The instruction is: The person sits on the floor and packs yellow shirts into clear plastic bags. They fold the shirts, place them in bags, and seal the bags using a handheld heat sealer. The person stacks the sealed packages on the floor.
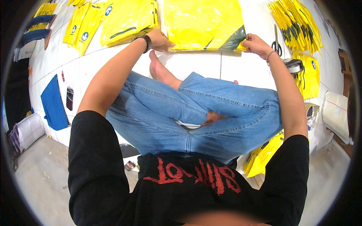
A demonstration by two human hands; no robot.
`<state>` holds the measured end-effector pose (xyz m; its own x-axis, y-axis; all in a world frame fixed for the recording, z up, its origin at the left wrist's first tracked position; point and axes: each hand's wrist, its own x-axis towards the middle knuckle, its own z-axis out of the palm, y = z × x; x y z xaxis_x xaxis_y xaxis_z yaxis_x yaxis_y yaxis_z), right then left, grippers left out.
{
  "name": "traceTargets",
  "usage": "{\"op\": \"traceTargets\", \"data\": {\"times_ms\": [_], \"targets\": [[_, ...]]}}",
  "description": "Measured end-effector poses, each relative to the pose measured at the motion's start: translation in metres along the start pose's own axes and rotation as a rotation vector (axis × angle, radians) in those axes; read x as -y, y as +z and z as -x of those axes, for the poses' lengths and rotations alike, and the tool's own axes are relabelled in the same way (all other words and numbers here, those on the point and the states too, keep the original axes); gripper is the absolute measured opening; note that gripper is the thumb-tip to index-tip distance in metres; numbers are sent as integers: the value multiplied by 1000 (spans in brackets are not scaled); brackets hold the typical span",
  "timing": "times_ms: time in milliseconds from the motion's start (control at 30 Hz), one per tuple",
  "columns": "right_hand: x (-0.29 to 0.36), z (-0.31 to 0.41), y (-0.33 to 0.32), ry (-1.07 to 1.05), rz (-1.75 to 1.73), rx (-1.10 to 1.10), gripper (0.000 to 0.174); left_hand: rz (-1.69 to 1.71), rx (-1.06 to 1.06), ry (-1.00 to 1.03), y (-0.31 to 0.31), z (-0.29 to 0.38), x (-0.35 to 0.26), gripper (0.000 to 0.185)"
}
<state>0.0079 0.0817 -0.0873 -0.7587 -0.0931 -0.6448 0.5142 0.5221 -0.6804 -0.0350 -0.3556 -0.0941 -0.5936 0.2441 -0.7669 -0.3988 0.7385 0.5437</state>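
Observation:
A folded yellow garment (pixel 200 22) with a dark green corner panel lies flat on the white tiles before my crossed legs, inside a shiny transparent plastic bag. My left hand (pixel 159 40), below a dark wristwatch (pixel 147 43), pinches the bag's near left corner. At the near right corner, beside the green panel, the thumb and fingers of my right hand (pixel 256 43) grip the plastic edge. Between the hands that edge runs nearly straight. A stack of bagged yellow garments (pixel 127 24) lies just left of my left hand.
Black-handled scissors (pixel 276 48) and a tape dispenser (pixel 294 66) lie right of my right hand. Beyond them is a pile of yellow garments (pixel 297 26). To the left are a phone (pixel 69 99), blue cloth (pixel 55 104) and another person's legs (pixel 36 31).

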Motion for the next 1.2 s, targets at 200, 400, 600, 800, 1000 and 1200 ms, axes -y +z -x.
{"op": "traceTargets", "data": {"times_ms": [200,400,600,800,1000,1200], "targets": [[12,10,1,35,28,15,39,123,16,-72,-1,4,-6,50],[14,14,4,-8,60,1,35,112,-14,-59,0,1,0,41],[11,13,4,-48,58,-25,29,169,-65,3,1,2,1,34],[9,9,1,-50,96,-14,28,196,-91,-6,3,10,-5,28],[9,8,1,-46,89,-11,28,227,-58,15,1,7,-4,28],[11,10,3,-50,78,-24,24,232,-69,12,3,6,-4,31]]}}
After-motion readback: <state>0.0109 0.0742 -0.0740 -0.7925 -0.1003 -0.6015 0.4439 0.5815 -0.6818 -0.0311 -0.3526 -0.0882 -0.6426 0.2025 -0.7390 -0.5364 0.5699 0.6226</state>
